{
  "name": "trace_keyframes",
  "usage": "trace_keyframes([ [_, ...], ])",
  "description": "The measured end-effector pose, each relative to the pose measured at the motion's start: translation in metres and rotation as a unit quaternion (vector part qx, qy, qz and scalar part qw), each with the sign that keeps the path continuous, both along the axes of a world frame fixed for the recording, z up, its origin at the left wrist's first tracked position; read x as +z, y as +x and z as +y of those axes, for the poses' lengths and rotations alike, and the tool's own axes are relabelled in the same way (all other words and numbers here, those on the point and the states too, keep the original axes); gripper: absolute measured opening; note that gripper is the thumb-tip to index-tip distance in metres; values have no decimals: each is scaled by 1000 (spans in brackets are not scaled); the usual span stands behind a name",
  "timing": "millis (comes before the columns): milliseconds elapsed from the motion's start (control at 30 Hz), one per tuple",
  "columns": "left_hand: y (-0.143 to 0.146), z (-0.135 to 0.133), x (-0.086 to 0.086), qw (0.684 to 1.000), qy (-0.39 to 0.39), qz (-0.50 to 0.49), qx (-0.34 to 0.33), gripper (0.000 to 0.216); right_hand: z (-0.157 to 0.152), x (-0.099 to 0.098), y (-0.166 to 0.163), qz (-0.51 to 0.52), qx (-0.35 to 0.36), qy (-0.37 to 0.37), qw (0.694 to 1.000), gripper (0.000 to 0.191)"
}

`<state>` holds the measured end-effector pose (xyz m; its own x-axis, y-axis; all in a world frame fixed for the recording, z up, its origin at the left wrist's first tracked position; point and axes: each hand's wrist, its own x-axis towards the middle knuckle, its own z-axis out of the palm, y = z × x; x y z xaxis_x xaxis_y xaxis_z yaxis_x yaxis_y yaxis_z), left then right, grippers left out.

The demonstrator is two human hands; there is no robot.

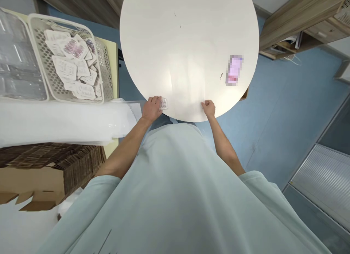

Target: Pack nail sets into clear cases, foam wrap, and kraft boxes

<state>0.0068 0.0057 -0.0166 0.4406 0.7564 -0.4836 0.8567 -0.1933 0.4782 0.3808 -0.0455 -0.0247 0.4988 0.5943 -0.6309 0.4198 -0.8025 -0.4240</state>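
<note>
My left hand (152, 108) is closed around a small clear pack (163, 103) at the near edge of the round white table (188, 24). Small pinkish pieces show through the pack; my fingers cover part of it. Farther right along the same edge, my right hand (209, 108) is pinched, thumb against fingers, on the edge of a thin see-through plastic sheet (188, 89). The sheet lies flat on the tabletop between both hands. Its outline is faint, and I cannot tell whether it is a single sheet or a bag.
To the left stands a perforated basket (106, 69) with several white-backed packs (65, 69). Beside it is a bin of clear plastic containers (19, 57). White plastic sheeting (62, 122) and flattened cardboard boxes (82, 170) lie nearer me. A blurred-out pinkish object (234, 69) rests on the table's right.
</note>
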Motion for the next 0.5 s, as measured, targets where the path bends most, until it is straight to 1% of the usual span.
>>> trace_keyframes([
  [133,23,-2,14,999,-10,-1,34,84,-20,7,-1,-4,-7,-19,1000,20],
  [233,49,-1,20,999,-21,-19,21,81,-25,12,-1,-4,-6,-30,1000,19],
  [300,69,0,19,999,-26,-35,3,79,-26,14,-1,-2,-2,-35,999,19],
  [400,96,0,13,998,-29,-50,-15,79,-24,16,-1,4,8,-35,999,16],
  [500,115,0,6,998,-35,-44,-26,79,-21,19,0,10,17,-29,999,14],
])
